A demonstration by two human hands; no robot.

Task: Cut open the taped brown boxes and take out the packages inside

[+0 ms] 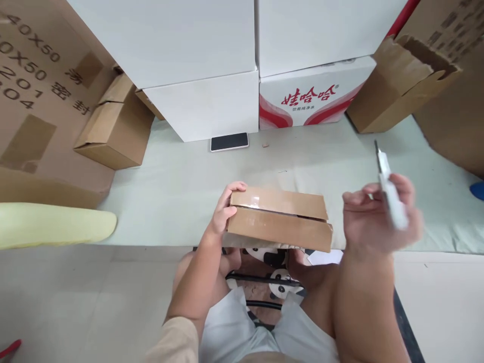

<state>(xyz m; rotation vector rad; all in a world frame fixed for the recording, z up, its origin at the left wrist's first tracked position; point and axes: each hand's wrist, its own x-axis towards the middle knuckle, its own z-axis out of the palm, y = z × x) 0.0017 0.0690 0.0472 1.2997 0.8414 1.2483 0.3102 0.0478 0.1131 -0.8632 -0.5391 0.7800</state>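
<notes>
At centre, left hand [222, 210] is gripping a brown oblong cardboard box [278, 226], lengthwise nine-to-three; right hand [374, 222], a slim white cutter [390, 194] pointing toward eleven.

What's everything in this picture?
carton: 1, brown, front edge
cutter: 1, whitish, right
white boxes: 4, one red-printed, back
phone: 1, black, before them
other brown boxes: at least 4, sides
roll: 1, yellow, left edge
table: 1, green, centre
panda-print fabric: 1, pinkish, below
sheet: 1, white, below
floor: pale, bottom
blue thing: 1, right edge
red thing: 1, lower left
left hand: 1, on carton
right hand: 1, holding cutter
legs: 2, bottom
</notes>
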